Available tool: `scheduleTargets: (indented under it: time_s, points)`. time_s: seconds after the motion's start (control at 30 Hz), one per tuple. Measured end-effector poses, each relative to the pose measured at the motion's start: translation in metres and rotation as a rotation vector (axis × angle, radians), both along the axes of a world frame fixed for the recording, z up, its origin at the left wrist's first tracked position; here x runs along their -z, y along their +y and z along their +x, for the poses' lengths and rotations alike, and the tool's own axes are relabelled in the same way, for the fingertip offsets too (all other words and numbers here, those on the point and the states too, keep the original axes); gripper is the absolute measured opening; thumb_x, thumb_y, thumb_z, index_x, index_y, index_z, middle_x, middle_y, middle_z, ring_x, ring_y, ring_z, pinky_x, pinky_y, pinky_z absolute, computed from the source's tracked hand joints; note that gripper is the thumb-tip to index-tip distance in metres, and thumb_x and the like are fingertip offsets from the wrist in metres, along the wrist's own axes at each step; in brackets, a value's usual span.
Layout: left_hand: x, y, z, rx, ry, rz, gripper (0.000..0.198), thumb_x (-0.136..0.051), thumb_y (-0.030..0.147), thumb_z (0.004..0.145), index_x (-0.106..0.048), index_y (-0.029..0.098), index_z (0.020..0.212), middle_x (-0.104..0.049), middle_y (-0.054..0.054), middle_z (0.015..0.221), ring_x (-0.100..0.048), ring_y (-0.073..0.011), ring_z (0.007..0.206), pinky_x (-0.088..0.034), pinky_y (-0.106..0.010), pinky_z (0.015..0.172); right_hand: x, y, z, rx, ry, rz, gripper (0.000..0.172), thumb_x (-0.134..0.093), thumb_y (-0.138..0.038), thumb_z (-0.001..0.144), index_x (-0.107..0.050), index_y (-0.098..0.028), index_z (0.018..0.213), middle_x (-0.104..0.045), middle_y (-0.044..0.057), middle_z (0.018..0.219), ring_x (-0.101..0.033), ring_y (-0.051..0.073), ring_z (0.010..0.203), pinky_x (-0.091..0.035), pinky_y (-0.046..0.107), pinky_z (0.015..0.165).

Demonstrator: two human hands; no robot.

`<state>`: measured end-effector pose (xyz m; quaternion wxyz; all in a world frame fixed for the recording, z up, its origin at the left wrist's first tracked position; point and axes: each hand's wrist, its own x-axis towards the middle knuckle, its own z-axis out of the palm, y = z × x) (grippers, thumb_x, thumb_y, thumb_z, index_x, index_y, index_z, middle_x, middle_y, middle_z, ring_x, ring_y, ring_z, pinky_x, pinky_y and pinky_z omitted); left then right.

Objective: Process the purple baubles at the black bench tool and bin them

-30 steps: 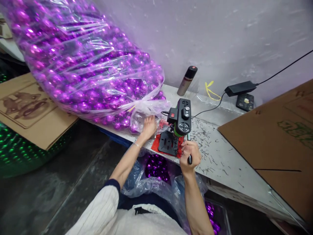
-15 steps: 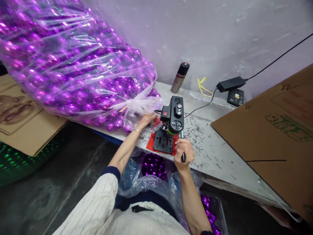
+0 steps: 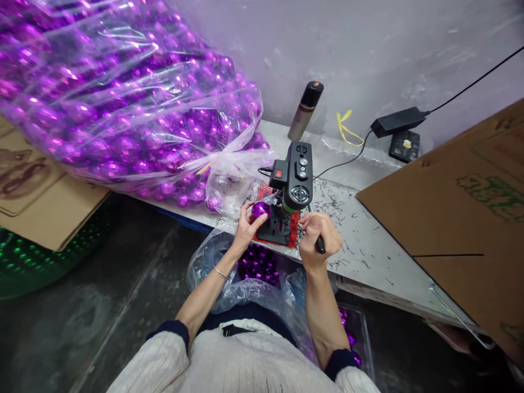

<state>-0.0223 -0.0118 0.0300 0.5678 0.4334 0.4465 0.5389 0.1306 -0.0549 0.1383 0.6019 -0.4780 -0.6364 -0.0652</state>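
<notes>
Purple ball [image 3: 261,209]: you hold it in your left hand [image 3: 246,226], fingers curled round its underside and thumb against its side, just in front of the small black bench machine [image 3: 298,183] and above the near edge of the machine's black base plate [image 3: 275,232]. Whether the ball touches the plate cannot be told.

Your right hand [image 3: 318,245] is closed in a fist round the lever handle [image 3: 320,246], a dark rod that sticks out of the fist on the machine's right side.

The base plate lies on a red sheet [image 3: 292,239] on the grey table [image 3: 368,256], and thin dark scraps [image 3: 332,204] are scattered over the table to the right of the machine. A cable runs from the machine back to a black power adapter [image 3: 399,121] by the wall. A spray can [image 3: 305,111] stands behind the machine, and a yellow tie [image 3: 346,129] lies near it.

To your left, a big clear bag of purple balls [image 3: 123,98] rests on the table, its knotted end touching the area beside the machine. Below the table edge, between your arms, an open plastic bag [image 3: 257,266] holds more purple balls. Cardboard sheets lie at the far left [image 3: 36,202] and far right [image 3: 462,213].
</notes>
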Motion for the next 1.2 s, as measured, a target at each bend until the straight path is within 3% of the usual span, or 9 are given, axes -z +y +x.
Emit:
scheduleTargets:
  time_s: [0.13, 0.3, 0.47, 0.67, 0.87, 1.2]
  points:
    - [0.016, -0.008, 0.007, 0.077, 0.237, 0.172, 0.068, -0.076, 0.052, 0.082, -0.052, 0.02, 0.137, -0.062, -0.014, 0.139, -0.06, -0.0278, 0.131, -0.046, -0.044, 0.114, -0.001, 0.0, 0.001, -0.038, -0.011, 0.018, 0.027, -0.046, -0.015, 0.097, -0.053, -0.022, 0.072, -0.061, -0.001, 0.066, -0.061, 0.013, 0.063, -0.046, 0.029, 0.061]
    - [0.027, -0.007, 0.005, 0.165, 0.385, 0.298, 0.067, -0.078, 0.052, 0.081, -0.053, 0.019, 0.134, -0.066, -0.014, 0.129, -0.066, -0.027, 0.119, -0.052, -0.044, 0.106, 0.0, -0.001, 0.001, -0.034, -0.021, 0.018, 0.027, -0.045, -0.016, 0.097, -0.052, -0.023, 0.073, -0.06, -0.001, 0.065, -0.06, 0.013, 0.062, -0.045, 0.029, 0.06]
    - [0.027, -0.001, 0.009, 0.161, 0.625, 0.452, 0.063, -0.077, 0.048, 0.084, -0.052, 0.021, 0.135, -0.065, -0.014, 0.131, -0.062, -0.0296, 0.126, -0.048, -0.048, 0.109, 0.001, -0.002, 0.001, -0.023, -0.038, 0.015, 0.026, -0.045, -0.016, 0.097, -0.053, -0.023, 0.073, -0.062, 0.0, 0.067, -0.06, 0.013, 0.063, -0.045, 0.029, 0.061]
    - [0.025, 0.001, 0.008, 0.154, 0.701, 0.623, 0.063, -0.072, 0.049, 0.088, -0.048, 0.019, 0.137, -0.066, -0.015, 0.13, -0.064, -0.0294, 0.122, -0.047, -0.051, 0.111, -0.001, -0.002, 0.002, -0.034, -0.062, 0.042, 0.025, -0.046, -0.014, 0.096, -0.054, -0.022, 0.073, -0.063, 0.0, 0.067, -0.06, 0.013, 0.062, -0.045, 0.028, 0.059]
    - [0.024, -0.004, 0.004, 0.162, 0.73, 0.644, 0.062, -0.072, 0.05, 0.088, -0.048, 0.02, 0.137, -0.067, -0.014, 0.128, -0.065, -0.03, 0.122, -0.046, -0.054, 0.113, 0.004, -0.002, 0.003, -0.043, -0.074, 0.04, 0.023, -0.047, -0.012, 0.095, -0.054, -0.022, 0.075, -0.063, 0.0, 0.068, -0.061, 0.013, 0.064, -0.045, 0.027, 0.059]
    - [0.031, -0.005, 0.006, 0.172, 0.671, 0.569, 0.066, -0.07, 0.052, 0.089, -0.046, 0.02, 0.141, -0.065, -0.015, 0.132, -0.064, -0.0291, 0.125, -0.052, -0.047, 0.107, 0.003, -0.003, 0.002, -0.049, -0.057, 0.037, 0.024, -0.047, -0.012, 0.095, -0.054, -0.022, 0.075, -0.063, 0.0, 0.069, -0.061, 0.013, 0.064, -0.045, 0.028, 0.06]
